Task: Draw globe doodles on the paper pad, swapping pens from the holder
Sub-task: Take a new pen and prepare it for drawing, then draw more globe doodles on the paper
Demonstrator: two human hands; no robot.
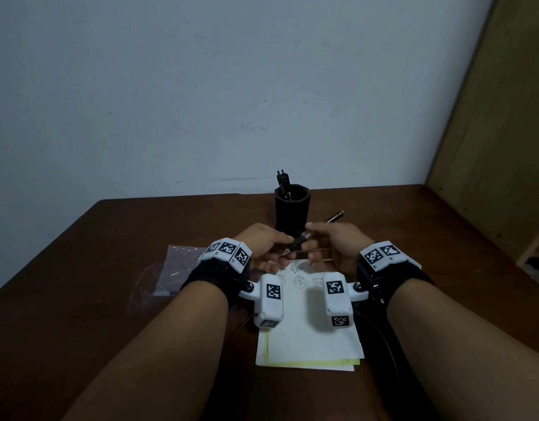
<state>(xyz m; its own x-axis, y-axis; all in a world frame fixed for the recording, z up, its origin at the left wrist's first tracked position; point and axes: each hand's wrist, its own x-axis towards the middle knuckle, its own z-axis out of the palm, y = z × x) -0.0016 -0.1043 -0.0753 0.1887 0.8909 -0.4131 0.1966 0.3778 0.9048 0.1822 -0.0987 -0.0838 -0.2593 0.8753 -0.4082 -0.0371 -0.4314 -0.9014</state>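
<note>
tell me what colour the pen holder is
Black, a matte faceted cup; the pen holder shows best in the head view, standing behind both hands.

— Where were the hands?
— Both met above the paper pad [307,329], the left hand [263,249] and right hand [338,246] pinching one dark pen [297,245] between their fingers [285,239].
— And the holder?
— The black holder [291,212] stood just behind them on the worktop [110,238], pens inside; a plastic bag [174,268] lay left.
</note>
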